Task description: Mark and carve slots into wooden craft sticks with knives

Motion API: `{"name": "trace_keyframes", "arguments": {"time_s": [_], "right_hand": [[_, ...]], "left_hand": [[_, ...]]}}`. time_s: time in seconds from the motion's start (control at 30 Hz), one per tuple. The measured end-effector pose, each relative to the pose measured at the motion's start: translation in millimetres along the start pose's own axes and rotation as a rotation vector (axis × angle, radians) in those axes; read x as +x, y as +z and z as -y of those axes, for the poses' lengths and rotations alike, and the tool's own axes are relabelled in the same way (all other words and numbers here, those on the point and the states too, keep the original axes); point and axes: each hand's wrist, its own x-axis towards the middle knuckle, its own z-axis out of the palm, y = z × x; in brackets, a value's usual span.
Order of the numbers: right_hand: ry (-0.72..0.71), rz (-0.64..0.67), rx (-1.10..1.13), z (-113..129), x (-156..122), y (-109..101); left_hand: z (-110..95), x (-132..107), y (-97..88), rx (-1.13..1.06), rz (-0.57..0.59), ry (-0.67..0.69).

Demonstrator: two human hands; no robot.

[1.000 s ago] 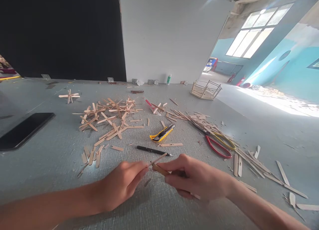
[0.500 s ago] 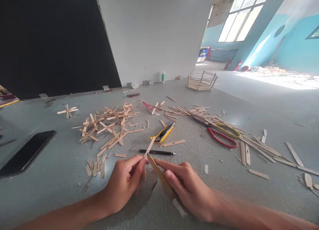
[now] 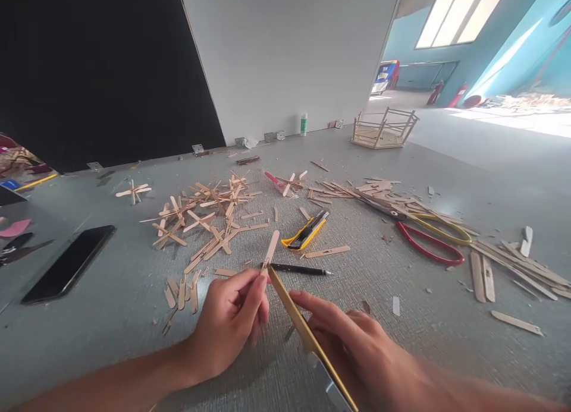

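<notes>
My left hand (image 3: 234,317) pinches a wooden craft stick (image 3: 271,248) between thumb and fingers, its rounded end pointing up and away. A small cut or notch shows in the stick just above the fingertips. My right hand (image 3: 357,340) is closed round a long, narrow gold-coloured tool (image 3: 294,314), index finger stretched along it. The tool's tip meets the stick near my left fingertips; whether it is a knife I cannot tell. Just beyond the hands lie a black pen (image 3: 297,270) and a yellow-and-black utility knife (image 3: 307,230).
Crossed craft sticks (image 3: 214,204) pile up left of centre. Scissors (image 3: 430,242) with red and yellow handles lie among loose sticks on the right. A black phone (image 3: 69,263) is at left. Farther back stand a glue stick (image 3: 304,125) and a small stick-built frame (image 3: 384,129).
The view has shifted, so the table things appear farther left or right than before. The stick stands more upright in my left hand. My right hand and the gold-coloured tool have drawn back slightly.
</notes>
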Motion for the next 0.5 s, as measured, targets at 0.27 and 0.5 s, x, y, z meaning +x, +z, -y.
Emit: {"name": "trace_keyframes", "arguments": {"time_s": [0.27,0.5], "right_hand": [[-0.097,-0.008,0.002,-4.6,-5.3,1.9],[-0.224,0.092,-0.109,-8.9,0.4,-7.8]], "left_hand": [[-0.3,-2.6,-1.8,-0.003,0.079,-0.003],[-9.6,5.1,-1.7,0.133,0.378,-0.026]]}}
